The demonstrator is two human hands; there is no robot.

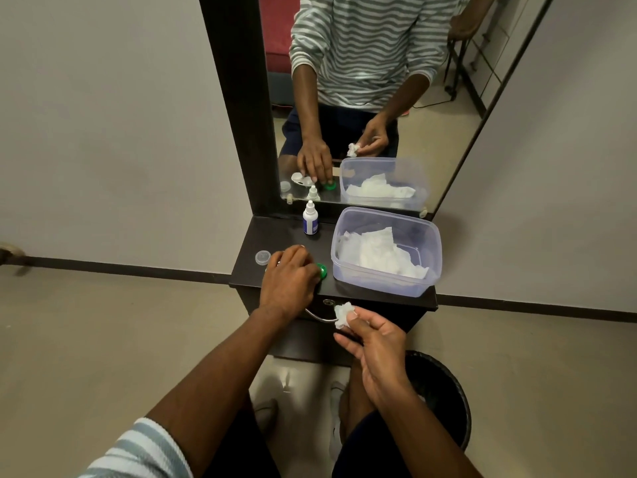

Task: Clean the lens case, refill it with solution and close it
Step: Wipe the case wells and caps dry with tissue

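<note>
My left hand (289,277) reaches over the dark shelf (248,270) and its fingertips pinch a green lens-case cap (322,270). The hand hides the white lens case itself; the mirror (379,98) shows its reflection beside the fingers. A clear round cap (262,257) lies to the left of the hand. The small white solution bottle (310,220) with a blue label stands upright at the back of the shelf. My right hand (372,343) is held in front of the shelf, below its front edge, and pinches a crumpled white tissue (343,313).
A clear plastic box (431,257) holding white tissues takes up the right half of the shelf. A drawer with a metal handle (319,315) sits under the shelf. A black waste bin (444,398) stands on the floor at the right.
</note>
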